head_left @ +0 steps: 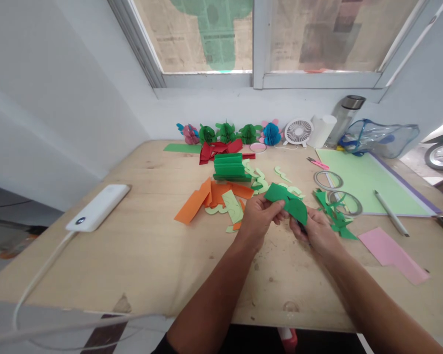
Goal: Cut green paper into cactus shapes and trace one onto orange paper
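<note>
- Head view: near the left edge of the table, a white power bank with a cable attached.
- Toward the middle, orange paper lying loose.
- Left hand pinching green paper, thumb on top, held up over the middle of the table.
- Probably light, thin, easily creased; best taken flat near an outer edge.
- Right hand closed round a mostly hidden dark tool at the green paper's right end; cannot tell whether also gripping it.
- Toward the right edge, green scraps, then pink paper.
</note>
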A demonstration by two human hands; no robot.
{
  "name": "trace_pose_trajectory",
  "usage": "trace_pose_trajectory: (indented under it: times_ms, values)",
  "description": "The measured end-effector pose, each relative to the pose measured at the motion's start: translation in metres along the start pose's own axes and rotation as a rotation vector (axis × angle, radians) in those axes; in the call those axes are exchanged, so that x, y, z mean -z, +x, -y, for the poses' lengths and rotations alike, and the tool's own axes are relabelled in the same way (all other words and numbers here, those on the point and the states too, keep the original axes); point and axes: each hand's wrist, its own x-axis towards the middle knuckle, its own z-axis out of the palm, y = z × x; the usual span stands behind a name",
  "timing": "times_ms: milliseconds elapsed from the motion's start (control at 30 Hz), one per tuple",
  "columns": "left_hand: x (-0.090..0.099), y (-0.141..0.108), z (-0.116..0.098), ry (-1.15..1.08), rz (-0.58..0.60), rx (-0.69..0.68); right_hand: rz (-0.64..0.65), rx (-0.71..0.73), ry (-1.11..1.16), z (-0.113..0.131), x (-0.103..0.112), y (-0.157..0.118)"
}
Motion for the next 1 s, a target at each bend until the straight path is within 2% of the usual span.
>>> trace_pose_trajectory:
  times_ms: [600,1000]
  values:
    - [-0.0102,-0.0036,0.0013,0.051,-0.092,-0.077,-0.015,-0.002,0.138,-0.0035,-0.0071,0.0000]
    - [-0.0076,-0.0020,0.0024,0.033,-0.056,-0.087,0.013,0.032,0.146,-0.0090,-0.0047,0.0002]
